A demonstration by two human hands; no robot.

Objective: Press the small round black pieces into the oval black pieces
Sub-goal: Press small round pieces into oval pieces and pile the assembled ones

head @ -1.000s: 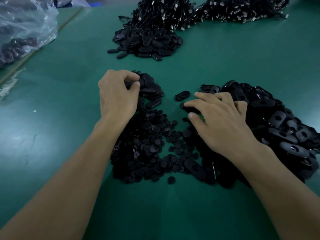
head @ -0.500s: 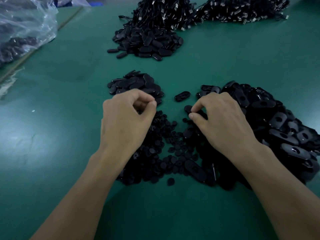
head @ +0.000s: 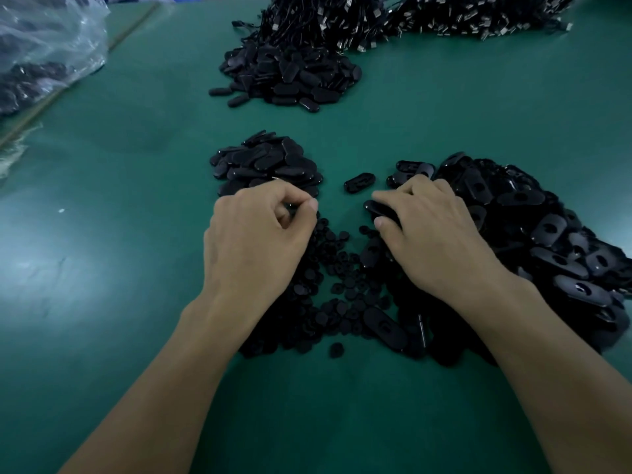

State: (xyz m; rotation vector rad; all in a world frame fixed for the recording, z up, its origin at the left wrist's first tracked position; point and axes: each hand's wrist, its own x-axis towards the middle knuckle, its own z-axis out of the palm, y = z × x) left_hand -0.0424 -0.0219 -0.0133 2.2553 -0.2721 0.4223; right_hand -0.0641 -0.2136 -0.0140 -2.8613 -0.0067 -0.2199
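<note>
Left hand [head: 253, 241] curled, pinching what looks like a round piece [head: 290, 206] over the round pile [head: 342, 278]. Right hand [head: 434, 234] grips an oval [head: 376, 208] by its long edges, beside the oval heap [head: 547, 234]. Judged: light, rigid, slick plastic; pinch rims, keep oval's hole clear.

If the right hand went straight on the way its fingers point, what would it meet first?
Probably the lone oval piece just beyond the right hand's fingertips, though one view leaves depth unclear.
</note>
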